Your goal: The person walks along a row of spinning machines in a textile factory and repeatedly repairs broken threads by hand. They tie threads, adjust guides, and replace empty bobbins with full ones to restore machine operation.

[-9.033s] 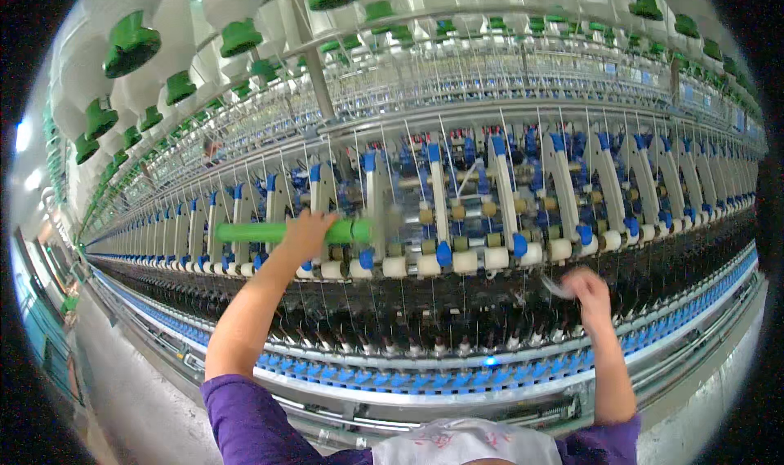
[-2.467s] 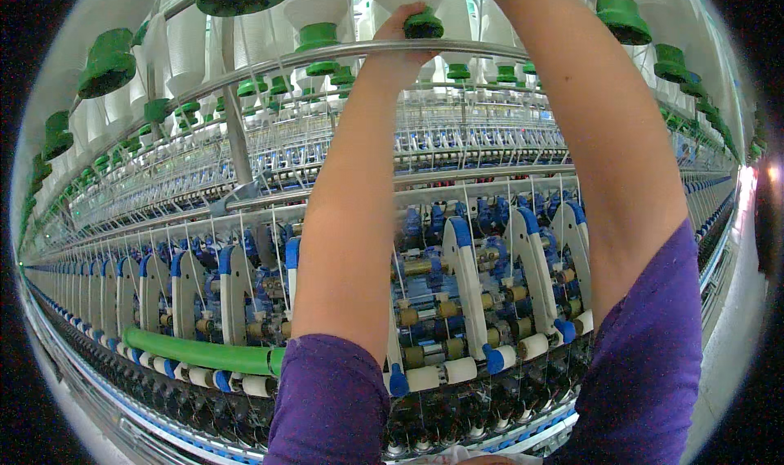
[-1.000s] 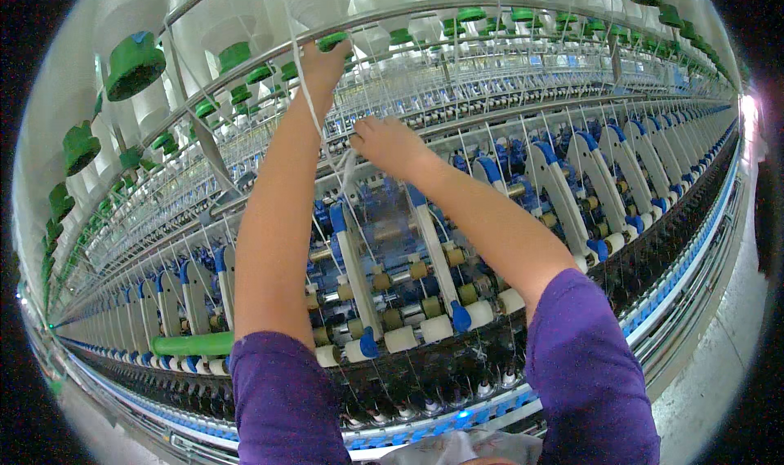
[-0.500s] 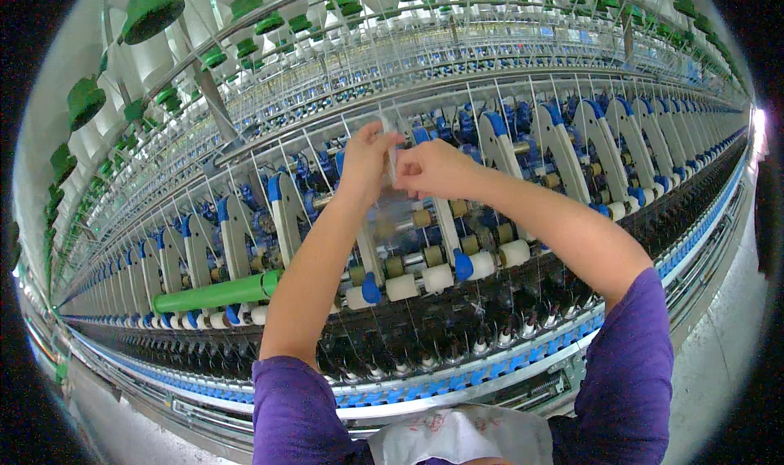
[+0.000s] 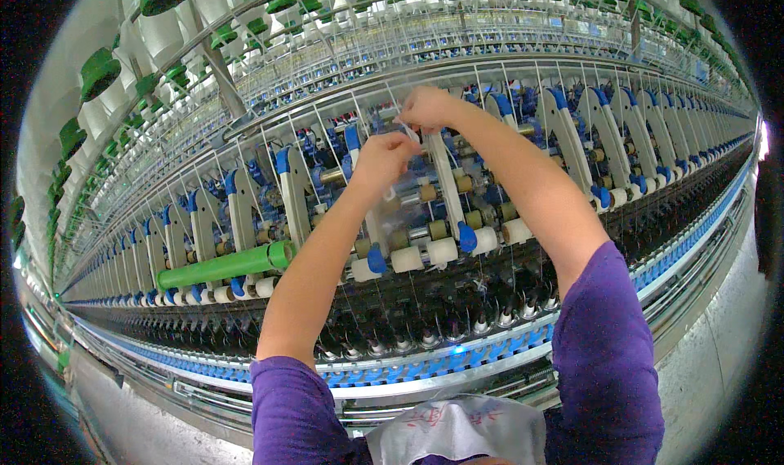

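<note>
My left hand [image 5: 380, 166] and my right hand [image 5: 429, 109] are raised over the drafting section of a spinning frame. A short white strand of roving [image 5: 407, 130] stretches between them. The left fingertips pinch its lower end, while the right fingers, higher and farther right, close on its upper end. Just beyond and below the hands stands a pale weighting arm [image 5: 445, 186] with a blue top. White rollers [image 5: 407, 258] run in a row beneath, with a blue end piece [image 5: 467, 237] beside them. Fine details between my fingertips are blurred.
A hollow green tube [image 5: 224, 266] lies across the rollers left of my left forearm. Below are upright spindles [image 5: 429, 338] and a blue rail [image 5: 392, 377]. White roving bobbins with green holders [image 5: 100, 75] hang overhead. Thin guide rods slant down behind my hands.
My right hand has risen and moved slightly right, above the left one. The left hand has lowered a little. The strand now slants between them, and the whole view has shifted slightly.
</note>
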The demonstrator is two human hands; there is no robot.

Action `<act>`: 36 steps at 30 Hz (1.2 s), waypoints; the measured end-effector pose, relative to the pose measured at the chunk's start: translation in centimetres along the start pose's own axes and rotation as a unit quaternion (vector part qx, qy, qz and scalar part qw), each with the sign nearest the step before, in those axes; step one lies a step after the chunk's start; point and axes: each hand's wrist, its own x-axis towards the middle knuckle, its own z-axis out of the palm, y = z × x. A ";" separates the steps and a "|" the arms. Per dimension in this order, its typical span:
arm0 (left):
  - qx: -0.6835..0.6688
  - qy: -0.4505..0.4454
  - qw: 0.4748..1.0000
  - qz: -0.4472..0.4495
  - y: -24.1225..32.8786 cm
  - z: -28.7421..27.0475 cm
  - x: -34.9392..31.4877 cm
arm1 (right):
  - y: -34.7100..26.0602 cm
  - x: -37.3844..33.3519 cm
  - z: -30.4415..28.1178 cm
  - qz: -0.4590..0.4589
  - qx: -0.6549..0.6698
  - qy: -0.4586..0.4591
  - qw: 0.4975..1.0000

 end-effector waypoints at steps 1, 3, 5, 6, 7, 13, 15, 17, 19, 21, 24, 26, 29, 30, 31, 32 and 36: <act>0.023 -0.014 1.000 0.012 -0.1 0.0 -0.2 | 0.3 0.4 0.5 -0.006 0.006 -0.006 1.000; 0.108 -0.168 0.980 -0.002 -0.3 -0.3 -0.7 | 0.5 0.7 1.3 -0.005 0.016 -0.035 0.999; 0.161 -0.288 0.944 -0.026 -0.9 -0.4 -1.3 | 0.5 0.7 1.4 -0.023 0.002 -0.009 1.000; 0.182 -0.291 0.939 -0.014 -1.2 -0.6 -1.4 | 0.5 0.5 1.3 -0.014 -0.012 -0.002 1.000; 0.153 -0.229 0.961 -0.016 -1.5 -0.6 -1.4 | 0.3 0.3 1.1 -0.042 -0.046 0.002 0.998; -0.018 0.077 0.997 -0.021 -1.6 -0.4 1.1 | -1.3 -0.6 0.3 -0.101 -0.148 0.023 0.984; -0.021 0.129 0.991 -0.034 -1.3 0.0 1.4 | -1.7 -0.6 0.5 -0.098 -0.150 0.053 0.982; -0.006 0.171 0.985 -0.023 -0.9 0.3 1.4 | -1.8 -0.7 0.7 -0.098 -0.133 0.069 0.984; 0.002 0.175 0.985 -0.001 -0.7 0.5 1.1 | -1.7 -0.9 0.7 -0.075 -0.108 0.063 0.989; 0.000 0.167 0.986 0.006 -0.8 0.6 0.7 | -1.4 -1.2 0.6 -0.103 -0.088 0.073 0.988; 0.053 0.151 0.987 -0.001 -1.2 0.2 0.6 | -1.1 -1.8 0.2 -0.062 0.039 0.028 0.997; 0.055 0.121 0.991 0.018 -1.7 -0.1 0.6 | -1.1 -2.2 0.1 -0.051 0.142 0.002 0.989; 0.157 0.049 0.986 0.040 -2.0 -0.2 0.0 | -1.3 -2.5 0.2 -0.040 0.145 -0.027 0.988; 0.228 0.012 0.971 0.069 -2.0 -0.2 -0.4 | -1.4 -2.5 0.3 -0.042 0.097 -0.041 0.993; 0.297 -0.025 0.950 0.097 -2.0 -0.2 -0.9 | -1.5 -2.5 0.5 -0.071 -0.006 -0.030 0.997; 0.409 -0.063 0.902 0.120 -2.2 0.2 -1.8 | -1.6 -2.4 0.8 -0.081 -0.113 -0.011 0.990; 0.538 -0.121 0.831 0.072 -4.0 2.5 -6.6 | -2.1 -2.0 2.6 -0.113 -0.320 0.057 0.939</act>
